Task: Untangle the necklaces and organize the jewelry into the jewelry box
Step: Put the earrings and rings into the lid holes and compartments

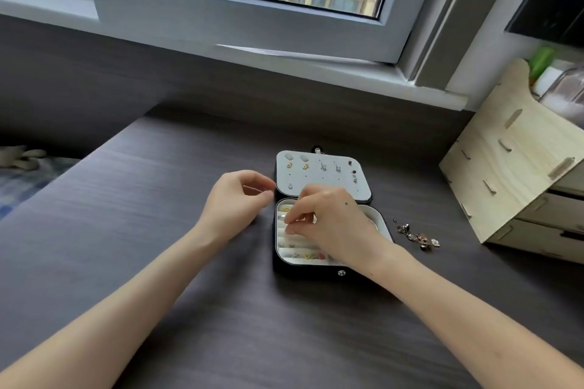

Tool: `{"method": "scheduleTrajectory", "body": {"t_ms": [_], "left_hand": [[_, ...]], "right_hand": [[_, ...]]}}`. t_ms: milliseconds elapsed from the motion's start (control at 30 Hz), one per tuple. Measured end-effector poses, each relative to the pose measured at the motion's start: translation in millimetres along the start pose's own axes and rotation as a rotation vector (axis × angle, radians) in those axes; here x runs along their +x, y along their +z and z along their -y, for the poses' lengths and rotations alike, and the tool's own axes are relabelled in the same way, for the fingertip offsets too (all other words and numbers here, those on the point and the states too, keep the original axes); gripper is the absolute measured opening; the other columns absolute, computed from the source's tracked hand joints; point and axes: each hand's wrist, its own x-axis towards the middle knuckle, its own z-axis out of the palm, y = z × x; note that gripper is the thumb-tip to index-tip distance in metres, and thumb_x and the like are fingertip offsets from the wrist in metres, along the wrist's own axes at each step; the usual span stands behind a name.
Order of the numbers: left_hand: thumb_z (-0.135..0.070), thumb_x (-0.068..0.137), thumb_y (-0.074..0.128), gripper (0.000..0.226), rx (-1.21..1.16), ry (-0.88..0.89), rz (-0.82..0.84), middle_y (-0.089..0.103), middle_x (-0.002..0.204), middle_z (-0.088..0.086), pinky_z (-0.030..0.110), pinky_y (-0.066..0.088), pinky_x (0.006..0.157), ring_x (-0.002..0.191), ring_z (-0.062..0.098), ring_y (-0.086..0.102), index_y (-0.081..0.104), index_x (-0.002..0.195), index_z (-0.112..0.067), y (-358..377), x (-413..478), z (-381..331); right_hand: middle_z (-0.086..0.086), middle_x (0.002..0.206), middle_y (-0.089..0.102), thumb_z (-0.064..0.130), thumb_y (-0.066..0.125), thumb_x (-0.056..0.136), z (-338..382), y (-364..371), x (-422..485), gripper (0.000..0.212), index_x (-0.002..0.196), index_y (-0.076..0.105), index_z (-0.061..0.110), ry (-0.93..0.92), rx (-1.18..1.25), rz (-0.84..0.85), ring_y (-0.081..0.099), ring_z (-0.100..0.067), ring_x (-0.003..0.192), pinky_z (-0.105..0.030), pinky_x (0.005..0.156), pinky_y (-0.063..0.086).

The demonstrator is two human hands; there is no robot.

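On the dark table (158,262) the left hand (235,199) hovers just beside the left edge of the jewelry box (303,271), its fingers loosely curled with nothing visible between them. The box lies open, its lid (319,181) flat on the far side with pairs of earrings (322,166) pinned to the grey panel. Over the near half, the right hand (331,218) reaches in from the right. Its fingertips are down among the white padded rolls, pinching what looks like a small ring (300,218), though it is too tiny to be sure. To the right of the box, apart from it and touching neither hand, lies the knot of necklaces (417,235). The knot is a short strip slanting from far-left to near-right, and the right hand is clearly the nearer one, needing only to swing outward past the box's right wall. The untangling looks not yet done. Further right stands a wooden organizer (518,174).
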Motion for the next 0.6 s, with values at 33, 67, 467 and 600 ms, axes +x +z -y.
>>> {"method": "scheduleTrajectory", "body": {"t_ms": [33,67,467,600], "left_hand": [[-0.009,0.083,0.065,0.014,0.003,0.004,-0.003,0.069,0.082,-0.01,0.016,0.046,0.066,0.075,0.005,0.062,0.07,0.081,-0.023,1,-1,0],[-0.009,0.083,0.064,0.015,0.013,0.013,-0.005,0.069,0.081,-0.011,0.015,0.045,0.065,0.074,0.004,0.062,0.069,0.081,-0.024,2,-1,1],[-0.007,0.082,0.062,0.018,0.031,0.052,-0.027,0.065,0.075,-0.016,0.009,0.042,0.062,0.072,0.003,0.06,0.068,0.078,-0.024,-2,-1,-2],[-0.008,0.082,0.062,0.017,0.032,0.065,-0.025,0.065,0.074,-0.016,0.005,0.041,0.059,0.071,0.002,0.06,0.068,0.078,-0.024,-2,0,-3]], "right_hand": [[-0.001,0.078,0.059,0.012,0.077,0.074,1,0,1,0.009,0.082,0.077,0.011,0.017,0.008,-0.009,0.048,-0.011,0.067,-0.009,0.06,0.033],[-0.001,0.077,0.06,0.016,0.078,0.074,2,0,1,0.008,0.081,0.076,0.011,0.034,0.016,-0.012,0.049,-0.011,0.068,-0.011,0.061,0.035],[0.002,0.073,0.064,0.006,0.074,0.075,-3,15,-11,0.011,0.083,0.068,0.01,-0.026,0.089,-0.133,0.052,-0.005,0.074,-0.009,0.068,0.039],[-0.001,0.067,0.066,0.01,0.076,0.068,-3,25,-14,0.008,0.069,0.069,0.006,-0.062,0.086,-0.251,0.055,-0.012,0.071,-0.015,0.065,0.04]]}}
